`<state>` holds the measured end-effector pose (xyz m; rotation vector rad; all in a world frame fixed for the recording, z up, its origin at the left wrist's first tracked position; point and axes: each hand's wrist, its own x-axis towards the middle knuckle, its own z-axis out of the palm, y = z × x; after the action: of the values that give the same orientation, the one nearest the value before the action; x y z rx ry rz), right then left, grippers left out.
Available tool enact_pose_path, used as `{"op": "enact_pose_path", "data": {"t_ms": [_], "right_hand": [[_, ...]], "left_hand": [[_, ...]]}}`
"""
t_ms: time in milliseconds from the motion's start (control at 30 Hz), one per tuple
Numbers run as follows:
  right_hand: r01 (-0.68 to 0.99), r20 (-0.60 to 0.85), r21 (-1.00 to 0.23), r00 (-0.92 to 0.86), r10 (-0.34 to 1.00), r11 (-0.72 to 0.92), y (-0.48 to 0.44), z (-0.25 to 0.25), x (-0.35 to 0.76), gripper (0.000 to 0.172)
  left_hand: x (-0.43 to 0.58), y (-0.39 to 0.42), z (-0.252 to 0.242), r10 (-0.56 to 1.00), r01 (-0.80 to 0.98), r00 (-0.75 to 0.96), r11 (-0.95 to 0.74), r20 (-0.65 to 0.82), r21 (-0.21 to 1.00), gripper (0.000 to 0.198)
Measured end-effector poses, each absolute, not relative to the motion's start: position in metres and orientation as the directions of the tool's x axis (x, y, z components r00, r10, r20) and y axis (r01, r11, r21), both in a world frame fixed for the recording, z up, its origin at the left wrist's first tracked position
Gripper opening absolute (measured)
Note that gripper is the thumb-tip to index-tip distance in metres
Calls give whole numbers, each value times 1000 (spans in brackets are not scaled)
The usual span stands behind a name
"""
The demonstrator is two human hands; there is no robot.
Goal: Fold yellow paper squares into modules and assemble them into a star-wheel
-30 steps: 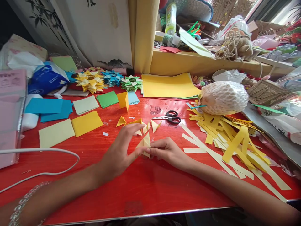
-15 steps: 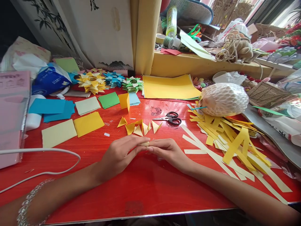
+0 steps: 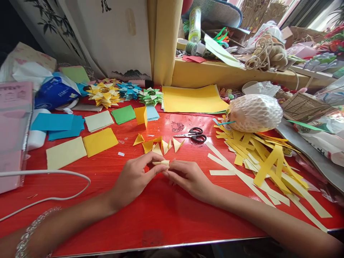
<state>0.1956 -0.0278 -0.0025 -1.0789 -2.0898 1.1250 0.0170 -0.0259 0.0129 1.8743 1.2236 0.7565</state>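
Both hands meet at the middle of the red table [image 3: 150, 218]. My left hand [image 3: 134, 177] and my right hand [image 3: 186, 177] pinch a small folded pale-yellow paper piece [image 3: 162, 163] between their fingertips, just above the tabletop. Just beyond the hands lie several folded yellow paper triangles [image 3: 158, 146] in a row. Black-handled scissors [image 3: 194, 134] rest further back, to the right of the triangles.
Yellow paper strips [image 3: 264, 161] pile up at the right beside a white net-wrapped ball [image 3: 254, 111]. Paper squares [image 3: 100, 141] and folded paper stars [image 3: 104, 94] lie at the back left. A white cable [image 3: 53, 173] crosses the left. A big yellow sheet [image 3: 192, 98] lies behind.
The pale-yellow piece stood up as a larger triangle a second ago; it is now folded down small between the fingertips. My left fingers closed onto it. The hands stayed in place.
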Motion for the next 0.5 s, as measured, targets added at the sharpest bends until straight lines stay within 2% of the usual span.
{"op": "enact_pose_path", "data": {"t_ms": [67,133,233,367,500], "right_hand": [[438,111,-807,-546,830,396,-29,-3,195,20],[441,100,-809,-548,830,389,-29,-2,195,22],[385,-7,-890,-546,837,243,-27,-1,195,26],[268,-92,-961,-543,835,68,-24,-1,196,23],[147,-108,-989,-538,836,-34,-24,-2,198,44]], "left_hand": [[18,-26,13,933,492,356,-232,49,839,16],[18,-25,14,930,500,367,-230,37,835,16],[18,-23,14,918,470,395,-215,13,856,18],[17,-19,15,912,407,411,-173,-10,897,24],[16,-15,16,899,318,436,-115,-37,941,26]]}}
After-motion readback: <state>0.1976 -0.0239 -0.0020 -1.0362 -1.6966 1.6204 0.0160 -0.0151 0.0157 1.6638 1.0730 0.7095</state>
